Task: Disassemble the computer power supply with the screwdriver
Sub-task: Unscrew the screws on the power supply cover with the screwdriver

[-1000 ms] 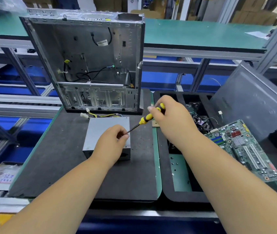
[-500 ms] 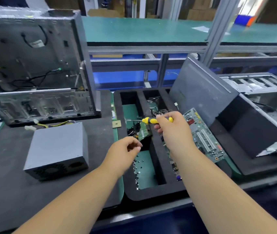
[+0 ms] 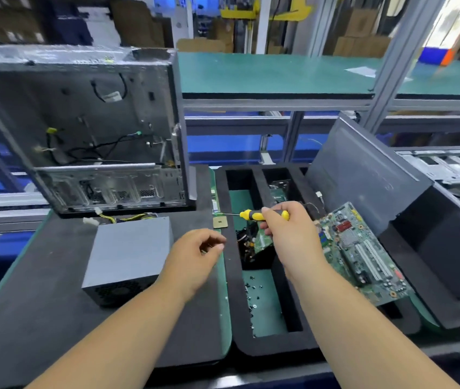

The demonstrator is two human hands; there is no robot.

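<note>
One grey power supply [image 3: 132, 256] sits closed on the counter's black mat [image 3: 55, 304], clear of both hands: left hand [image 3: 195, 256] pinches something small, probably a screw, beside the foam tray [image 3: 233, 276], right hand [image 3: 287, 234] grips the screwdriver [image 3: 251, 215]; next, likely drop it in, return to the casing.

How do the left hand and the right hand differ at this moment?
The right hand grips the yellow and black screwdriver; the left hand has its fingers curled toward the thumb, and whether it pinches something small I cannot tell. The right hand is above the black foam tray; the left hand is beside the tray, near the grey power supply. Neither hand touches the power supply.
</note>
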